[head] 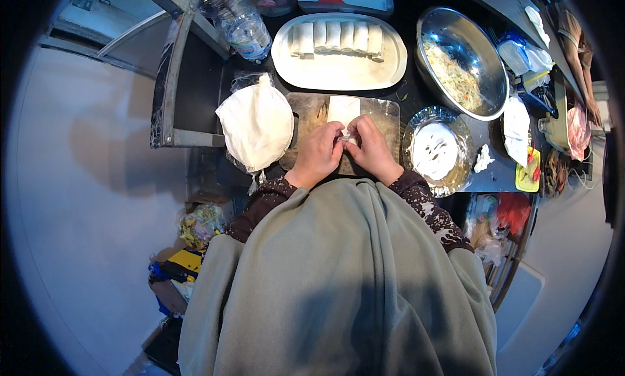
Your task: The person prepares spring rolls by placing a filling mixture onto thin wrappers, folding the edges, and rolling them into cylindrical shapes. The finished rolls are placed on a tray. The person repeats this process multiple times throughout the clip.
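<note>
On a worn wooden cutting board (385, 119) lies a pale wrapper strip (344, 108), reaching away from me. My left hand (320, 149) and my right hand (373, 146) pinch its near end between thumbs and fingers; the fingers hide most of the fold. To the left rests a stack of round white wrappers (256, 124) on clear plastic. Beyond the board, an oval white platter (337, 78) bears several rolled wrappers (333, 35) in a row. At the right stand a steel bowl (461, 58) of shredded filling (451, 75) and a shiny plate (412, 151) with white paste (434, 149).
A plastic bottle (246, 34) stands at the back left beside a metal-framed panel (168, 83). Crumpled white tissue (483, 158) and a yellow tray (528, 173) lie near the table's right edge. Another person's arm (578, 58) shows at the far right.
</note>
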